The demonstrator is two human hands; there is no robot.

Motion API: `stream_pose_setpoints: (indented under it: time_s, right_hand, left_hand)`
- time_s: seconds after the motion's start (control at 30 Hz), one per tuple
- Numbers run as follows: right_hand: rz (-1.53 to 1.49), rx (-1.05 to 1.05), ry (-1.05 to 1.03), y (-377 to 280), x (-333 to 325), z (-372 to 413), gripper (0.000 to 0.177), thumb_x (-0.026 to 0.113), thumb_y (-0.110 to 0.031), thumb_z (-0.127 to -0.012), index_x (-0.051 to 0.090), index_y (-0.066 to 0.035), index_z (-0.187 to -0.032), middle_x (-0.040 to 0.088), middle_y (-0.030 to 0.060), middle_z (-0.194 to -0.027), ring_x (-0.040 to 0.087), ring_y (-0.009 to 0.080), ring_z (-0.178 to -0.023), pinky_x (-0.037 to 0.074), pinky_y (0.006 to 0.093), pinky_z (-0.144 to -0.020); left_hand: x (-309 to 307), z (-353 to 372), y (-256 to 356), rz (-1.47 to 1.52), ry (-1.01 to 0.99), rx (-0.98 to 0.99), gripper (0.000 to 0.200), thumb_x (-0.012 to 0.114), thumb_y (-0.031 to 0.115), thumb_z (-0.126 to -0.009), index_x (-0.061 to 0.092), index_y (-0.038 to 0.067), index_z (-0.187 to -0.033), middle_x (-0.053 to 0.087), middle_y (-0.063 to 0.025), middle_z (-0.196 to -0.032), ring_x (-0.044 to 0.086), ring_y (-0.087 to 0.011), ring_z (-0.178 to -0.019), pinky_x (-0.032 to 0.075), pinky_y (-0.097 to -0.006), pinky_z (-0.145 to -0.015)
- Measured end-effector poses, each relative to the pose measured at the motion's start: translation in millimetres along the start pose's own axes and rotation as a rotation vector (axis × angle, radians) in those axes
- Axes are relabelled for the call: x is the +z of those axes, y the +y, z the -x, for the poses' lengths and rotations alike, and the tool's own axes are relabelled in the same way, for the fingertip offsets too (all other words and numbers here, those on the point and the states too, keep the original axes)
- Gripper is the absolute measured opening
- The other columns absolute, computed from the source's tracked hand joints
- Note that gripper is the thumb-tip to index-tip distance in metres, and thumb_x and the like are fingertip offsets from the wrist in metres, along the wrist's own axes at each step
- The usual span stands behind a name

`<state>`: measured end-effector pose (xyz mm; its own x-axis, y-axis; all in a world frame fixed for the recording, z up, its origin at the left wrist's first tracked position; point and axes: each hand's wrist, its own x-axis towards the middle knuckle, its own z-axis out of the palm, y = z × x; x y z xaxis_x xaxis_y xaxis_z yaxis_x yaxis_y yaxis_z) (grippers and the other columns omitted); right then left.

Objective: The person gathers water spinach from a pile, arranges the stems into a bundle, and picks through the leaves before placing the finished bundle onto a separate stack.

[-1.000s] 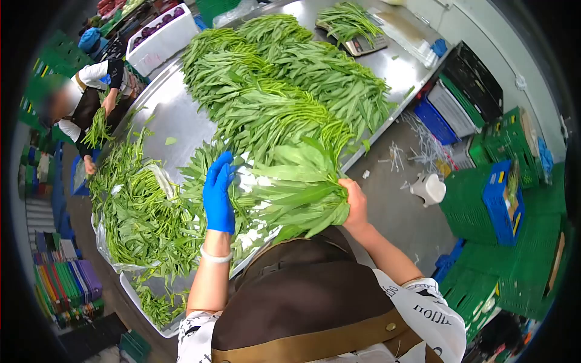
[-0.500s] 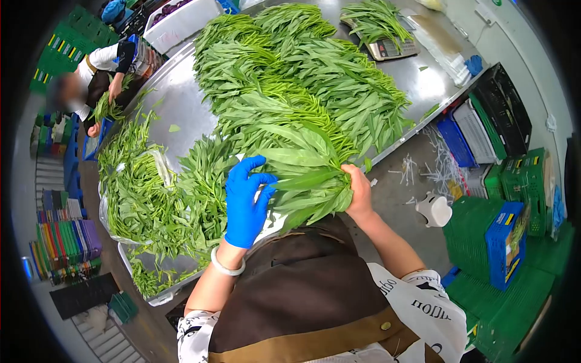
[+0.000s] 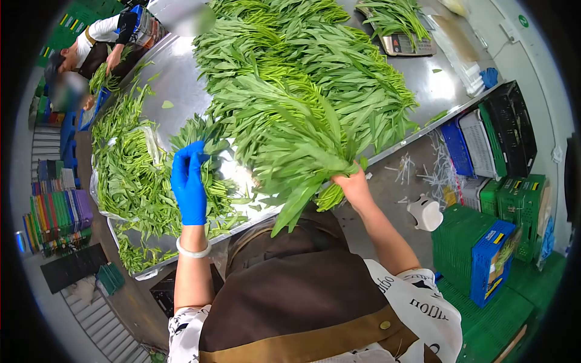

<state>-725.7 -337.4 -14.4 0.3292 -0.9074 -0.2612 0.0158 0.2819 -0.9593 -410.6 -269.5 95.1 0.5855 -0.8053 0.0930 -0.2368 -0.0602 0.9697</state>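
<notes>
My bare right hand (image 3: 352, 184) is closed around the stems of a bunch of water spinach (image 3: 296, 151), whose long leaves fan out to the left above the table's near edge. Over the loose water spinach (image 3: 136, 181) on the left is my left hand (image 3: 190, 181) in a blue glove. Its fingers are bent together at some leafy tops (image 3: 203, 130); the fingertips are partly hidden among the leaves. Rows of bundled water spinach (image 3: 260, 54) lie across the metal table (image 3: 175, 66) beyond both hands.
A scale (image 3: 405, 45) at the back right bears more greens. Crates (image 3: 484, 248) are stacked at the right, near a white stool (image 3: 425, 213). Scattered white strips (image 3: 433, 160) lie on the floor. A co-worker (image 3: 100, 42) handles greens at the far left.
My left hand has moved left, away from the bunch and down to the loose greens. The bunch in my right hand has turned, its stems now showing below the fist.
</notes>
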Motion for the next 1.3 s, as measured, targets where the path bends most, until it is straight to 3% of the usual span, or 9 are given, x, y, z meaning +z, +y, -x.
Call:
stream_pose_setpoints:
  time_s: [0.33, 0.47, 0.6, 0.73, 0.9, 0.93, 1.03, 1.23, 1.3]
  right_hand:
    - [-0.031, 0.098, -0.012, 6.7, -12.4, -24.4, 0.039, 0.064, -0.002, -0.080, 0.052, 0.000, -0.117, 0.065, 0.0073, -0.101, 0.061, 0.0161, -0.087, 0.048, 0.0274, -0.074]
    - [0.527, -0.139, -0.146, -37.2, -36.4, -35.4, 0.047, 0.068, -0.002, -0.077, 0.050, 0.003, -0.120, 0.065, 0.0106, -0.108, 0.061, 0.0224, -0.100, 0.047, 0.0321, -0.088]
    - [0.307, -0.204, -0.018, -81.4, -81.3, -60.3, 0.048, 0.067, 0.000, -0.077, 0.050, 0.002, -0.121, 0.064, 0.0083, -0.110, 0.060, 0.0184, -0.099, 0.047, 0.0307, -0.089]
    - [0.048, -0.063, 0.069, -116.7, -94.7, -76.5, 0.039, 0.065, 0.002, -0.073, 0.057, -0.001, -0.111, 0.064, 0.0054, -0.102, 0.060, 0.0161, -0.091, 0.048, 0.0291, -0.081]
    - [-0.028, -0.068, 0.069, -109.6, -93.8, -90.4, 0.024, 0.063, -0.002, -0.074, 0.062, -0.001, -0.099, 0.063, 0.0029, -0.085, 0.056, 0.0129, -0.071, 0.045, 0.0279, -0.065]
    - [-0.052, -0.060, 0.052, -110.4, -89.3, -91.1, 0.025, 0.062, -0.002, -0.074, 0.062, 0.000, -0.098, 0.063, 0.0031, -0.084, 0.056, 0.0129, -0.071, 0.045, 0.0279, -0.065]
    - [-0.090, -0.036, 0.003, -106.0, -76.8, -92.0, 0.025, 0.063, -0.001, -0.073, 0.062, 0.000, -0.098, 0.063, 0.0034, -0.083, 0.056, 0.0129, -0.070, 0.044, 0.0277, -0.064]
    - [-0.091, -0.015, -0.107, -98.8, -49.4, -90.9, 0.025, 0.063, -0.002, -0.074, 0.062, 0.000, -0.099, 0.063, 0.0032, -0.083, 0.055, 0.0123, -0.069, 0.044, 0.0273, -0.064]
    - [-0.061, -0.030, -0.124, -99.5, -41.4, -88.1, 0.025, 0.063, -0.002, -0.075, 0.062, 0.000, -0.100, 0.064, 0.0032, -0.084, 0.056, 0.0122, -0.071, 0.044, 0.0273, -0.065]
  left_hand:
    - [-20.5, 18.6, -37.0, 0.109, -0.026, -0.149, 0.029, 0.043, 0.023, -0.099, 0.061, 0.001, -0.091, 0.065, -0.0080, -0.092, 0.060, -0.0156, -0.082, 0.048, -0.0312, -0.080]
    - [-39.6, 14.4, -61.6, -0.113, -0.085, -0.175, 0.034, 0.046, 0.025, -0.098, 0.066, -0.001, -0.089, 0.064, -0.0063, -0.081, 0.054, -0.0122, -0.073, 0.041, -0.0268, -0.070]
    - [-34.7, 18.4, -58.1, -0.077, -0.097, -0.284, 0.029, 0.051, 0.024, -0.096, 0.063, 0.001, -0.082, 0.067, -0.0073, -0.088, 0.058, -0.0128, -0.077, 0.045, -0.0269, -0.075]
    - [-43.8, 18.0, -68.3, -0.067, -0.180, -0.344, 0.017, 0.057, 0.009, -0.090, 0.063, -0.002, -0.102, 0.067, -0.0096, -0.098, 0.060, -0.0135, -0.081, 0.046, -0.0273, -0.081]
    - [-121.3, 16.5, -64.7, -1.039, 0.175, 0.143, 0.059, 0.061, -0.006, -0.080, 0.043, 0.002, -0.136, 0.049, -0.0121, -0.135, 0.055, -0.0192, -0.108, 0.042, -0.0311, -0.094]
    - [-135.4, 13.2, -57.3, -0.967, 0.201, 0.038, 0.065, 0.061, -0.005, -0.080, 0.036, 0.003, -0.140, 0.041, -0.0134, -0.142, 0.046, -0.0207, -0.122, 0.038, -0.0303, -0.100]
    - [-143.4, 0.2, -45.5, -0.408, 0.176, -0.089, 0.035, 0.058, 0.004, -0.087, 0.058, 0.001, -0.123, 0.062, -0.0107, -0.116, 0.060, -0.0166, -0.096, 0.047, -0.0305, -0.085]
    - [25.5, 7.9, 45.6, -0.125, -0.298, -0.093, 0.025, 0.068, 0.015, -0.082, 0.069, 0.004, -0.105, 0.070, -0.0069, -0.091, 0.063, -0.0148, -0.077, 0.048, -0.0278, -0.073]
    - [67.8, 8.6, 69.3, -0.519, -0.267, 0.323, 0.023, 0.070, 0.012, -0.080, 0.070, 0.002, -0.100, 0.070, -0.0091, -0.088, 0.062, -0.0143, -0.071, 0.048, -0.0267, -0.064]
